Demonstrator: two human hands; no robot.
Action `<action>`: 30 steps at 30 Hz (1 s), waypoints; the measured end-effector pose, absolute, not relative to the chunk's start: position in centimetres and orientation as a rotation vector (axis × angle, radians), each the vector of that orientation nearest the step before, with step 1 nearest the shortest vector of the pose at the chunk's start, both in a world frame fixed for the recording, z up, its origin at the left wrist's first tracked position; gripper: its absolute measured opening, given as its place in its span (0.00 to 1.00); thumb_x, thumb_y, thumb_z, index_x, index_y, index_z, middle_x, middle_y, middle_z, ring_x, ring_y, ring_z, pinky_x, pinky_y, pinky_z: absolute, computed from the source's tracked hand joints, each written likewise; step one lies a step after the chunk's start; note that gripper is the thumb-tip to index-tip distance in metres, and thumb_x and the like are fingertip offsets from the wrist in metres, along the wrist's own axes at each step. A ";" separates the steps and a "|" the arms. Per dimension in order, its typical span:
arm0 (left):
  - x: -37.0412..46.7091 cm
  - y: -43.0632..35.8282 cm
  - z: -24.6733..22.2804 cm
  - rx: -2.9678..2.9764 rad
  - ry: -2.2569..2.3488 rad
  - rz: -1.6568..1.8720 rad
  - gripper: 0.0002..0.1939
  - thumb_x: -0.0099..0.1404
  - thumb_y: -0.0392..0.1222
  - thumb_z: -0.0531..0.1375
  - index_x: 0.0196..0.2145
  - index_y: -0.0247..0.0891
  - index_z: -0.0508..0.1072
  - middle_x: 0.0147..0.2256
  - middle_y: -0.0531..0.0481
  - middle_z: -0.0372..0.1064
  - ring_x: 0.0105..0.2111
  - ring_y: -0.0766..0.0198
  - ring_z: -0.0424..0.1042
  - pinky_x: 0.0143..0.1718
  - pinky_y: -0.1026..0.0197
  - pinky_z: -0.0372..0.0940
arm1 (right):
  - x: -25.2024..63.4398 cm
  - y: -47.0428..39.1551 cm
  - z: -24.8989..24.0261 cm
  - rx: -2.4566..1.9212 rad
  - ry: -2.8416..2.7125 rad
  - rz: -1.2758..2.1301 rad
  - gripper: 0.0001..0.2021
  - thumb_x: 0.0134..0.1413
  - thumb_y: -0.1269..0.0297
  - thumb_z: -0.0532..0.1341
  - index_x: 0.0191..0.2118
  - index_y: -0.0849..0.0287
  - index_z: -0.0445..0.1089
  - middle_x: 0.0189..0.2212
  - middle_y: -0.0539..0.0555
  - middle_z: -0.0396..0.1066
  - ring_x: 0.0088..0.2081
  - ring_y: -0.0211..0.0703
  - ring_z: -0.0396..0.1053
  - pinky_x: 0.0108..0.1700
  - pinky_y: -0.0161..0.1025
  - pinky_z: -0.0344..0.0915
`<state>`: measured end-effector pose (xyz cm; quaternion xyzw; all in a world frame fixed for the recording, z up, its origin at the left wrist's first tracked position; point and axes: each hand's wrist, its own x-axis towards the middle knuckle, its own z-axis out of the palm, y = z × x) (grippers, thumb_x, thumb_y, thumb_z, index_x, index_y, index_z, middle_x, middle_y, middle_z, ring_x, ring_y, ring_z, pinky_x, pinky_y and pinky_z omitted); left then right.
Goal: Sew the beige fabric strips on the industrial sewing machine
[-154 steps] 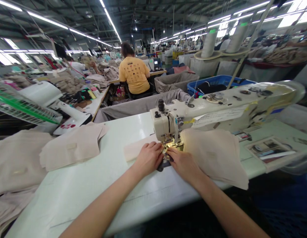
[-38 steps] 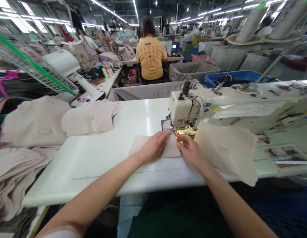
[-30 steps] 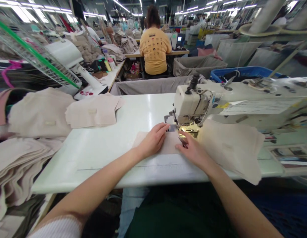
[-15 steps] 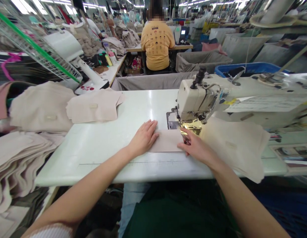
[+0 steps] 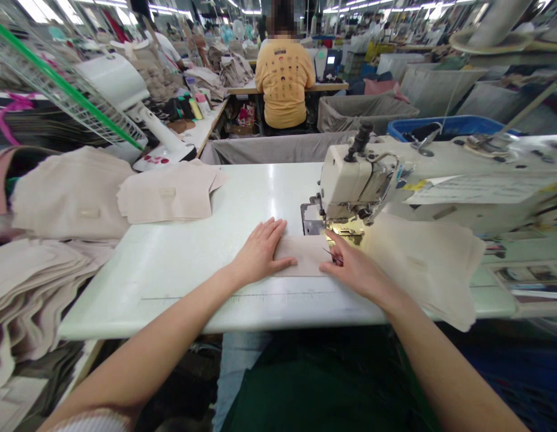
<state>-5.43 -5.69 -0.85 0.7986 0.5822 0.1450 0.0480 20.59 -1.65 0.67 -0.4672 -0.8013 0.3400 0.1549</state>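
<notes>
A pale pink fabric piece (image 5: 303,255) lies flat on the white sewing table (image 5: 183,264), just in front of the sewing machine head (image 5: 350,180). My left hand (image 5: 263,249) rests on the piece's left part with its fingers spread and the thumb stretched to the right. At the right edge of the piece, my right hand (image 5: 348,261) is curled round a small dark pointed tool (image 5: 333,256), perhaps thread snips. Its index finger reaches towards the brass-coloured plate (image 5: 348,233) below the machine head. Most of the tool is hidden in the hand.
Fabric stacks lie at the left (image 5: 71,195) and at the table's back left (image 5: 170,195). More beige fabric (image 5: 427,264) hangs over the front edge at right. A white lamp (image 5: 119,84) stands back left. A person in a yellow shirt (image 5: 285,81) sits ahead.
My left thumb has spread out to the right over the fabric. My right hand has shifted slightly left, and the tool's tip now points left over the piece.
</notes>
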 end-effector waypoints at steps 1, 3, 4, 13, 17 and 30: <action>-5.4 -5.7 -0.9 2.433 1.775 0.442 0.48 0.64 0.69 0.57 0.69 0.34 0.50 0.66 0.31 0.55 0.68 0.41 0.50 0.67 0.39 0.50 | 20.6 -1.6 0.6 -1.332 -2.302 0.961 0.38 0.53 0.67 0.66 0.69 0.54 0.54 0.29 0.45 0.68 0.28 0.41 0.67 0.33 0.38 0.59; -5.5 -5.7 -0.9 2.430 1.770 0.445 0.48 0.64 0.69 0.57 0.69 0.34 0.49 0.67 0.31 0.54 0.68 0.41 0.50 0.67 0.38 0.49 | 20.6 -1.6 0.5 -1.330 -2.315 0.934 0.39 0.52 0.66 0.66 0.69 0.54 0.54 0.29 0.46 0.69 0.29 0.42 0.68 0.33 0.37 0.60; -5.5 -5.7 -0.9 2.429 1.767 0.448 0.48 0.64 0.69 0.57 0.69 0.35 0.49 0.67 0.32 0.54 0.68 0.41 0.50 0.67 0.38 0.49 | 20.6 -1.7 0.5 -1.335 -2.322 0.919 0.39 0.52 0.66 0.66 0.69 0.53 0.54 0.30 0.46 0.70 0.29 0.42 0.68 0.33 0.37 0.60; -5.3 -5.7 -0.9 2.430 1.783 0.439 0.49 0.63 0.70 0.57 0.69 0.32 0.51 0.66 0.31 0.55 0.68 0.40 0.50 0.67 0.38 0.49 | 21.3 -2.9 1.2 -1.416 -2.369 0.759 0.39 0.54 0.64 0.66 0.69 0.50 0.51 0.35 0.49 0.73 0.32 0.45 0.72 0.34 0.39 0.64; -5.4 -5.7 -0.7 2.444 1.777 0.410 0.47 0.64 0.68 0.58 0.68 0.33 0.53 0.67 0.31 0.53 0.69 0.40 0.49 0.67 0.38 0.49 | 22.5 -3.9 0.2 -1.245 -2.405 0.454 0.25 0.59 0.63 0.63 0.62 0.52 0.63 0.49 0.57 0.71 0.42 0.49 0.74 0.41 0.43 0.70; 1.5 -5.8 0.5 2.750 1.323 0.396 0.22 0.75 0.43 0.50 0.62 0.31 0.62 0.64 0.37 0.62 0.67 0.54 0.56 0.66 0.51 0.56 | 23.6 -6.2 -1.4 -0.869 -2.559 0.174 0.17 0.59 0.78 0.56 0.51 0.60 0.74 0.52 0.60 0.76 0.46 0.49 0.76 0.46 0.43 0.74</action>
